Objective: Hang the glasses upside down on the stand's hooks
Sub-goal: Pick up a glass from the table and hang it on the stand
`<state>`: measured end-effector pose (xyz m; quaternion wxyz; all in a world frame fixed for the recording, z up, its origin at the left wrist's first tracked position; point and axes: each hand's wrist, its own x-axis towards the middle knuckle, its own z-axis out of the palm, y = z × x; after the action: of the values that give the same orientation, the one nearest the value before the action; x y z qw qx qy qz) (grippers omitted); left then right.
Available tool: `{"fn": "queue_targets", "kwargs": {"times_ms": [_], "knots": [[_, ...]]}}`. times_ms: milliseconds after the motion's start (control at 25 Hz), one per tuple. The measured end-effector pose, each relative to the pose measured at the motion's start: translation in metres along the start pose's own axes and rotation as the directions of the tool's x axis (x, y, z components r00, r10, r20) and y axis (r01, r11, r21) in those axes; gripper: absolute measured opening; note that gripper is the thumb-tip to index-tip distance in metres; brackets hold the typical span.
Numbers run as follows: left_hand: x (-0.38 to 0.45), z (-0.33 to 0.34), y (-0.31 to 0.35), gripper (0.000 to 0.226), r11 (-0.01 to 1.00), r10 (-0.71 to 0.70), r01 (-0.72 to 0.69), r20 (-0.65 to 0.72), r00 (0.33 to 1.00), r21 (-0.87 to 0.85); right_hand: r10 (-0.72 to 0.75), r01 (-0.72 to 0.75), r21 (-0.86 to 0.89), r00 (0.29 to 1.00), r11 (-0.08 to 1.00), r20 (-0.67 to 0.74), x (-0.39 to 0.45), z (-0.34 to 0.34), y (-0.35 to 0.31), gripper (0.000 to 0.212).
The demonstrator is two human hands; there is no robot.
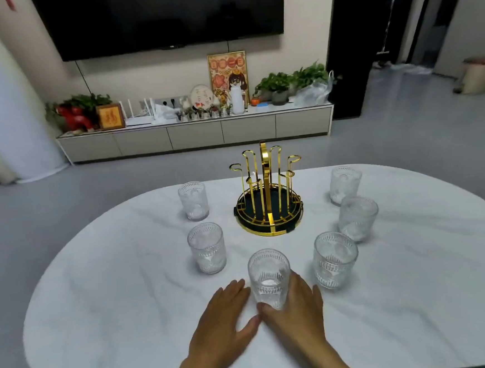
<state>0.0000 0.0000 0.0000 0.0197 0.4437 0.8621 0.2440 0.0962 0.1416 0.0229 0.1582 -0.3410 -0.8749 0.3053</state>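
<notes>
A gold wire stand (267,193) with bare looped hooks rises from a round dark tray at the table's middle. Several clear ribbed glasses stand upright around it: two on the left (193,200) (207,248), three on the right (345,184) (358,218) (335,259), and one nearest me (269,277). My right hand (296,316) wraps that nearest glass, thumb at its base and fingers behind it. My left hand (221,323) lies flat and open on the cloth just left of the glass, its thumb tip touching my right thumb.
The oval table (115,310) wears a white cloth; its far edge runs just behind the stand. Beyond are a grey floor, a low TV cabinet (196,133) crowded with ornaments and plants, and a dark doorway at the right.
</notes>
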Motion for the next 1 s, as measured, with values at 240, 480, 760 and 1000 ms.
{"fn": "queue_targets", "kwargs": {"times_ms": [240,480,760,1000], "knots": [[0.003,-0.013,0.014,0.047,0.984,-0.075,0.06,-0.08,0.994,-0.167,0.076,-0.058,0.518,0.997,0.853,-0.013,-0.012,-0.028,-0.023,0.058],[0.068,-0.087,0.065,0.022,0.883,-0.164,-0.121,-0.539,0.826,-0.454,-0.072,0.23,0.66,0.963,0.715,-0.258,0.041,-0.133,-0.051,0.06],[0.23,-0.149,0.09,0.026,0.998,0.049,-0.063,-0.497,0.866,-0.012,-0.102,0.328,0.412,0.87,0.85,-0.483,0.149,-0.203,-0.056,0.059],[0.298,-0.139,0.075,0.04,0.978,0.183,-0.165,-0.142,0.973,0.125,-0.403,0.423,-0.028,0.837,0.906,-0.371,0.201,-0.172,-0.054,0.054]]}}
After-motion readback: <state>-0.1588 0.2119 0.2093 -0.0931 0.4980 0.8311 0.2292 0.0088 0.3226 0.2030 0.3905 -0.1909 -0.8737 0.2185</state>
